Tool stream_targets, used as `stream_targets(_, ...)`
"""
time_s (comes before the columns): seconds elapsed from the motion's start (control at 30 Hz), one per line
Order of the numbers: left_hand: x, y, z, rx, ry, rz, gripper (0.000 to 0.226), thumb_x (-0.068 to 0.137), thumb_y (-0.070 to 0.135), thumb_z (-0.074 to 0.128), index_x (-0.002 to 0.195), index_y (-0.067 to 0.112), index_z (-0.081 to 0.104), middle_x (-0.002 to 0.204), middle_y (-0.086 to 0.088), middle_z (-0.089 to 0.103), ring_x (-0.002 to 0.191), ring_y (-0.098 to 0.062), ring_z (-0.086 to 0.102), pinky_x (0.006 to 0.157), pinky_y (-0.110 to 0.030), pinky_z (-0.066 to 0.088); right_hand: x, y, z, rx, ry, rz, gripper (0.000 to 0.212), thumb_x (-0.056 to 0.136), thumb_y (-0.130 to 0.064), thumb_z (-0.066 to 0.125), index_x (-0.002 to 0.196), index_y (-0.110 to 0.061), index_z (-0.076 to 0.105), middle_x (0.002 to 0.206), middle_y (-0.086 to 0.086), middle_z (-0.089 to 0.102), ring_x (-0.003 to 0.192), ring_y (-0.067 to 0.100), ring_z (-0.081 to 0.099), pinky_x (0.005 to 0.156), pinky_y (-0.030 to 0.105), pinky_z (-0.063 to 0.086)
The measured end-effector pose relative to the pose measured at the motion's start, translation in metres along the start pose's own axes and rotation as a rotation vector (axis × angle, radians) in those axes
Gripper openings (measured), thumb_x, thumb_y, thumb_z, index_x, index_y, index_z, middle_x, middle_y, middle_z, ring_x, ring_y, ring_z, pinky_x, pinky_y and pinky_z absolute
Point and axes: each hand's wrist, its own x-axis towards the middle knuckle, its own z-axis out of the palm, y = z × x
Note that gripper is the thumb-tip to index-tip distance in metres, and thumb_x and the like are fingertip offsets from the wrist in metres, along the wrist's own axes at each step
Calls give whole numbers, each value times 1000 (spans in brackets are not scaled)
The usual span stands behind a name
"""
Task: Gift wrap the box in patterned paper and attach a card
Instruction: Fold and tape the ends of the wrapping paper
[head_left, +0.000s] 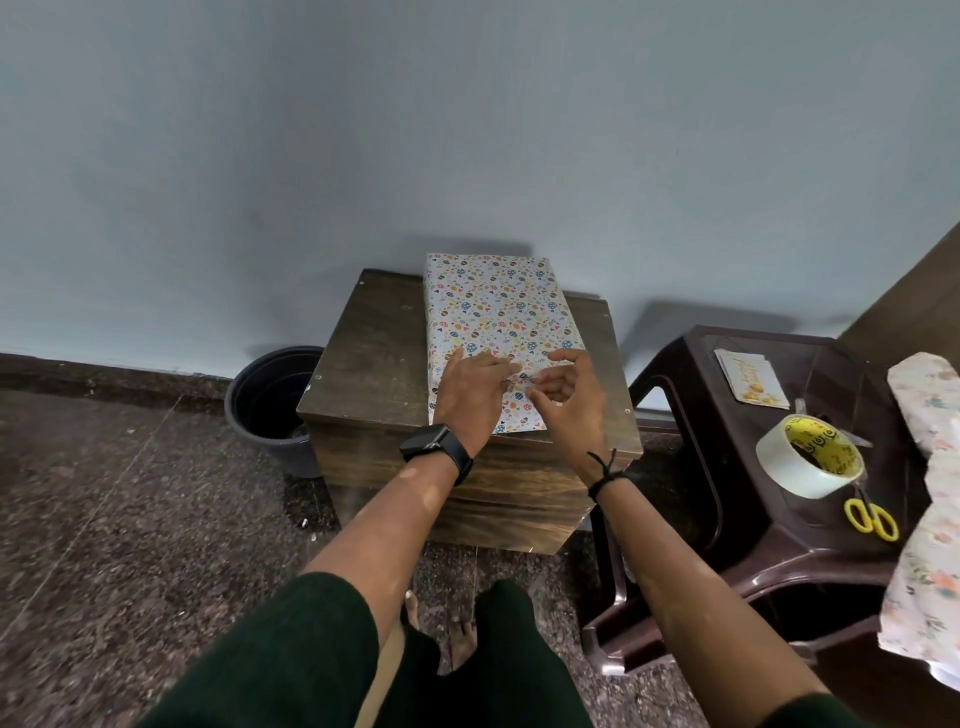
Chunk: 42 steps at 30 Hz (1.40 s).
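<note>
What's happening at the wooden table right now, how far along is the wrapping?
A person is wrapping a box in patterned paper on a small wooden table. The left hand presses flat on the paper at the near end, while the right hand pinches a paper fold beside it. The box top is already covered. The card, tape roll and yellow scissors lie unused on the brown plastic stool to the right.
</note>
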Motion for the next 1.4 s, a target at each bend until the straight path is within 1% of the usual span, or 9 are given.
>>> stream_targets(0.17, -1, -4, 3, -1, 74, 47, 27, 85, 1, 63, 108, 13, 71, 106, -6, 71, 102, -24, 63, 114, -42, 22, -3, 12, 11, -145, 52, -151, 44, 81, 0, 69, 113, -15, 44, 89, -2, 60, 78, 12, 63, 72, 17, 51)
stream_targets(0.33, -1, -9, 7, -2, 124, 82, 28, 76, -5, 69, 98, 12, 73, 93, -8, 73, 92, -29, 67, 106, -46, 33, -8, 24, 20, -211, 86, -200, 42, 80, 2, 69, 116, -1, 46, 97, -2, 53, 75, 8, 63, 74, 1, 40)
stream_targets(0.47, -1, -10, 9, 11, 156, 110, 30, 72, -7, 71, 95, 12, 73, 89, -8, 73, 89, -28, 68, 103, -48, 36, -7, 29, 26, -200, 149, -200, 38, 80, 2, 69, 111, -1, 48, 94, 6, 56, 76, 11, 61, 71, 4, 43)
stream_targets(0.6, -1, -11, 11, 9, 177, 120, 28, 72, -6, 72, 94, 13, 73, 88, -7, 73, 88, -27, 69, 102, -48, 36, -8, 32, 33, -222, 225, -241, 33, 80, 2, 69, 106, 0, 49, 91, 13, 57, 74, 7, 55, 74, 5, 43)
stream_targets(0.83, -1, -11, 10, 24, 178, 140, 30, 73, -5, 72, 96, 13, 73, 92, -6, 73, 90, -26, 69, 102, -46, 37, -6, 33, 39, -228, 239, -224, 28, 80, 5, 68, 100, 0, 48, 93, 19, 56, 72, 1, 54, 67, 4, 43)
stream_targets(1.0, -1, -13, 7, 27, 169, 163, 30, 74, -4, 70, 98, 13, 73, 97, -5, 73, 93, -25, 68, 102, -47, 38, -1, 34, 29, -230, 269, -132, 38, 75, -9, 78, 97, -7, 47, 85, 4, 49, 60, 2, 48, 59, 10, 42)
stream_targets(1.1, -2, -16, 9, 77, 160, 195, 30, 73, 2, 70, 100, 15, 71, 99, -2, 72, 96, -24, 66, 103, -46, 38, 1, 34, 26, -248, 262, -128, 41, 72, -13, 81, 94, -10, 46, 80, 2, 48, 58, 7, 46, 57, 17, 42)
stream_targets(1.23, -2, -16, 13, 116, 173, 204, 32, 68, 20, 74, 99, 16, 69, 94, 0, 70, 89, -22, 65, 102, -37, 37, 0, 30, 25, -253, 275, -115, 41, 72, -18, 81, 91, -15, 45, 80, 2, 47, 59, 10, 42, 55, 17, 38)
stream_targets(1.4, -1, -19, 15, 153, 182, 214, 36, 68, 20, 82, 100, 18, 67, 93, 0, 68, 87, -23, 65, 98, -32, 26, 0, 28, 23, -332, 289, -136, 40, 71, -23, 82, 89, -9, 49, 83, -3, 45, 71, 11, 40, 60, 10, 34)
